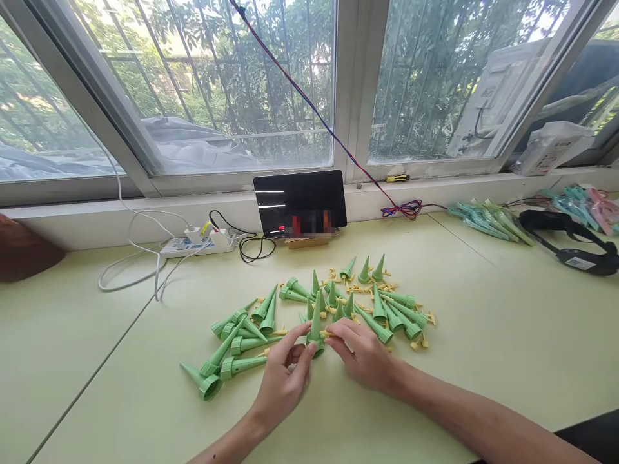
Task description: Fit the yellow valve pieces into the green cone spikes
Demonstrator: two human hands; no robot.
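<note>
My left hand (283,377) grips the base of an upright green cone-shaped spike (316,325), tip pointing up. My right hand (363,356) pinches a small yellow piece (327,334) against the side of that spike's base. Both hands rest on the pale green table (507,335). Several more green spikes (236,345) lie flat to the left, and others (394,309) lie or stand to the right and behind. Small yellow parts (420,343) are scattered among them.
A dark tablet (300,201) leans against the window ledge behind the pile. A white power strip (196,243) with cables lies at the back left. Bundles of green and pink packaged items (488,219) and a black strap device (570,245) sit at the right.
</note>
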